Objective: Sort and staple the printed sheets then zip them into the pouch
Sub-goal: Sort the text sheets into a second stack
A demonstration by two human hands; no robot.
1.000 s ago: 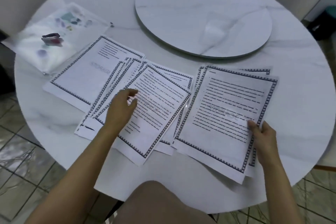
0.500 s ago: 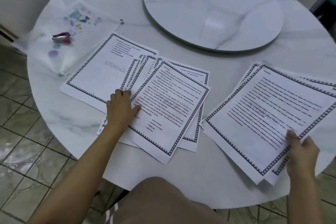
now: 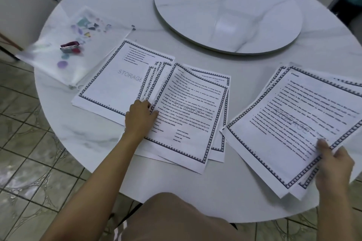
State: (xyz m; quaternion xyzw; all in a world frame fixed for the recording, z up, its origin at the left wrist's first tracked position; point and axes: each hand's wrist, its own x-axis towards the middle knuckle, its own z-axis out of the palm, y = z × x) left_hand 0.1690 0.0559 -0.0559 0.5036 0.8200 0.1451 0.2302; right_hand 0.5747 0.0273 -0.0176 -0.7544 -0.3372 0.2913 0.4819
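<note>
**Printed sheets in three groups on round table (image 3: 195,191)**

Obs: left hand (image 3: 140,115) grips the left edge of the middle pile (image 3: 188,115); its top sheet bows upward. The right hand (image 3: 333,166) pinches the near corner of the right pile (image 3: 284,123), well apart. A STORAGE sheet (image 3: 113,84) lies just beside the clear pouch (image 3: 58,45). Stapler (image 3: 69,47) at the pouch; on or inside unclear.

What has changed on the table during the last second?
The right hand, gripping the right stack, slid it rightward, away from the middle pile; bare table now shows between them. The left hand moved to the left edge of the top sheet and pinches it. The pouch and stapler stayed put.
</note>
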